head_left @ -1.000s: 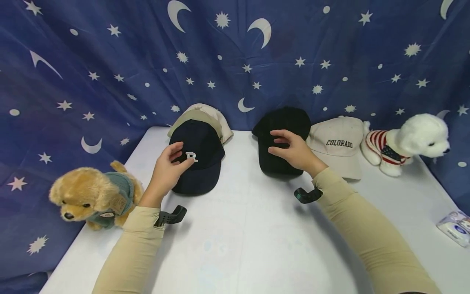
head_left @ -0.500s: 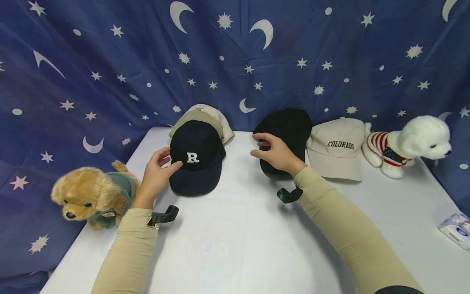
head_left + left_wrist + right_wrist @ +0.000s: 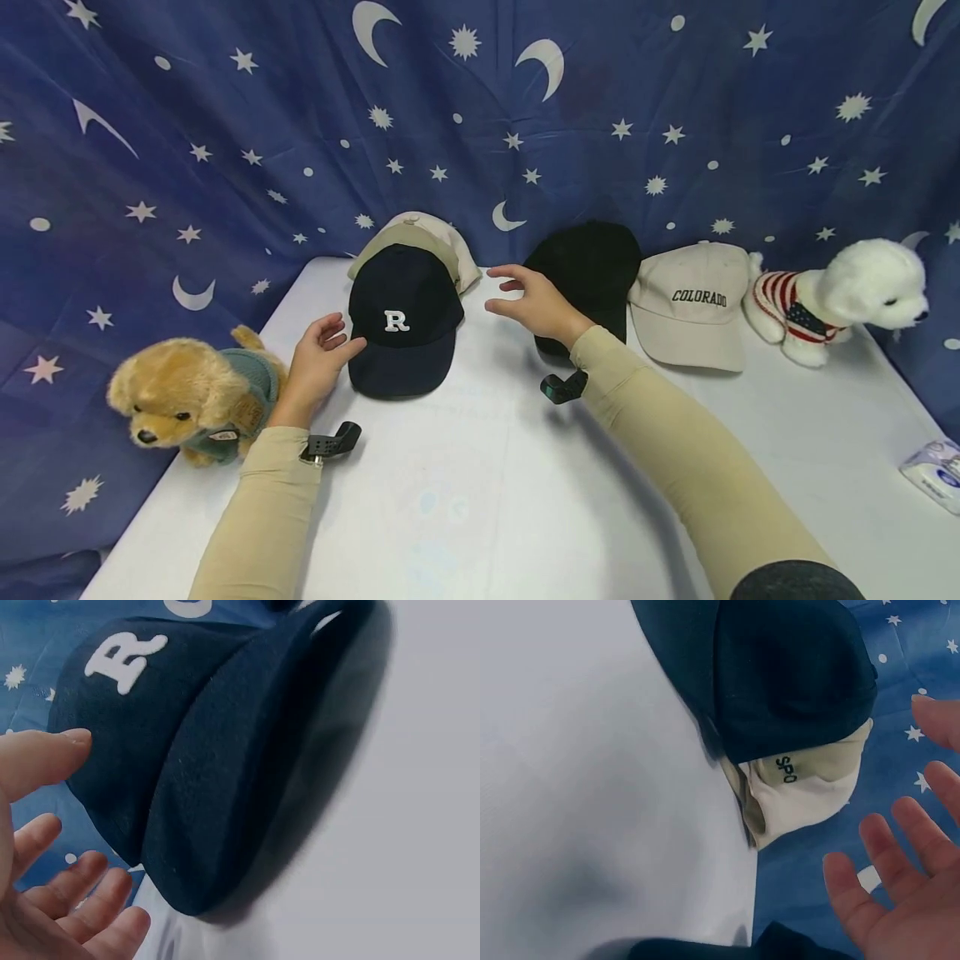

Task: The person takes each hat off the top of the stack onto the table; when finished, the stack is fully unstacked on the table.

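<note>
A navy baseball cap [image 3: 405, 292] with a white R stands at the front of a cap stack, left of the middle. Behind it show a khaki cap [image 3: 422, 238] and a cream cap [image 3: 457, 242]. My left hand [image 3: 315, 360] is at the navy cap's left side, fingers loosely spread, thumb overlapping its edge in the head view. My right hand [image 3: 538, 302] hovers between the stack and a black cap [image 3: 600, 258], fingers apart, holding nothing; it partly covers the black cap. In the right wrist view, the khaki cap [image 3: 810, 763] bears dark letters.
A beige COLORADO cap [image 3: 693, 304] stands right of the black one. A white plush dog [image 3: 870, 283] sits at the far right, a tan plush dog [image 3: 176, 387] at the left. A wipes packet [image 3: 937, 477] lies near the right edge. A starry curtain [image 3: 420, 75] hangs behind the table [image 3: 465, 500].
My right hand has moved left, from in front of the black cap towards the navy cap. My left hand has drawn back left from over the navy cap to its side. The caps stayed put.
</note>
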Available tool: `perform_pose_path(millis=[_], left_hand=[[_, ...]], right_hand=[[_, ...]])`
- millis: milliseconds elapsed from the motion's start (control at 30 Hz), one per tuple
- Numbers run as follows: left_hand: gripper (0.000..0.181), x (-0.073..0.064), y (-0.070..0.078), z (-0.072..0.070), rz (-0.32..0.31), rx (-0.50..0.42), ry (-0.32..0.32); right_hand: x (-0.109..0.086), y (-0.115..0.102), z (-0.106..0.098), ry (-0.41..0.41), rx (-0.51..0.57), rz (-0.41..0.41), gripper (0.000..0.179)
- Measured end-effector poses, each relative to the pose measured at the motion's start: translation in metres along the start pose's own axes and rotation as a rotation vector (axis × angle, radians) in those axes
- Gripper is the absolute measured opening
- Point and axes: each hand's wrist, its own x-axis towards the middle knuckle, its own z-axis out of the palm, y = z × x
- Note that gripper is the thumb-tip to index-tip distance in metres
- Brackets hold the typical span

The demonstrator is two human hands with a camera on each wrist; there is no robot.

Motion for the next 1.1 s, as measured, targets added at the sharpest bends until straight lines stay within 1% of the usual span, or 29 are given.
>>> perform_pose_path(millis=[133,267,400,500,600,767,900,1100], left_hand=[[0.076,0.002,-0.005,-0.001,-0.026,0.041,-0.007],[0.077,0.004,-0.008,-0.003,-0.047,0.051,-0.024],[0.079,0.005,-0.010,-0.004,-0.055,0.054,-0.057],[0.082,0.006,-0.011,-0.003,-0.057,0.077,-0.090],[0.085,0.008,-0.012,-0.003,-0.073,0.096,-0.121],[0.087,0.009,-0.012,-0.003,-0.101,0.112,-0.146],[0.089,0.010,-0.011,-0.003,-0.103,0.122,-0.158],[0.090,0.012,-0.010,-0.002,-0.093,0.142,-0.169]], right_hand=[[0.008,-0.006,0.006,-0.014,0.017,-0.019,0.054],[0.015,-0.010,0.012,-0.028,0.017,-0.012,0.054],[0.023,-0.013,0.019,-0.039,0.031,-0.002,0.055],[0.027,-0.015,0.024,-0.051,0.054,0.006,0.057],[0.030,-0.016,0.028,-0.068,0.066,0.017,0.059],[0.033,-0.017,0.034,-0.077,0.066,0.026,0.059],[0.035,-0.017,0.036,-0.067,0.075,0.030,0.058],[0.040,-0.016,0.041,-0.075,0.068,0.030,0.058]])
